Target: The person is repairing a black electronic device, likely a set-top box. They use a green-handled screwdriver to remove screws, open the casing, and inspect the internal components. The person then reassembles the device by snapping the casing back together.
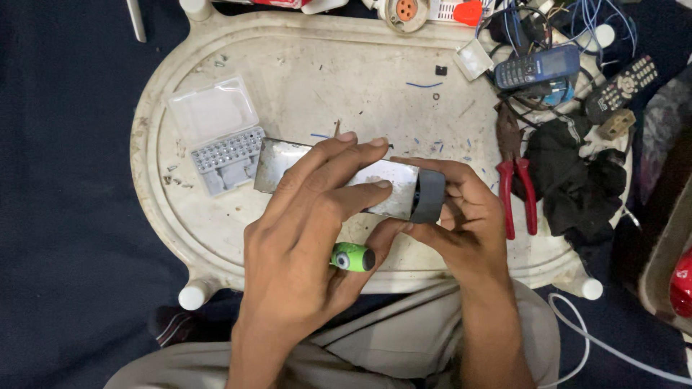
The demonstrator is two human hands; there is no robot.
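A flat silver metal casing (277,164) with a dark end cap (429,196) lies across the middle of a white oval tray table (324,68). My left hand (303,230) presses down on top of the casing with fingers spread, and a green cylinder with a black tip (352,257) sits tucked under its thumb. My right hand (468,223) grips the dark end cap at the casing's right end, fingers wrapped around it.
An open clear case of screwdriver bits (220,137) lies to the left. Red-handled pliers (515,180), a black cloth (577,184), a blue keypad phone (537,68), a remote control (623,86) and tangled wires (526,21) crowd the right. Loose screws dot the tray.
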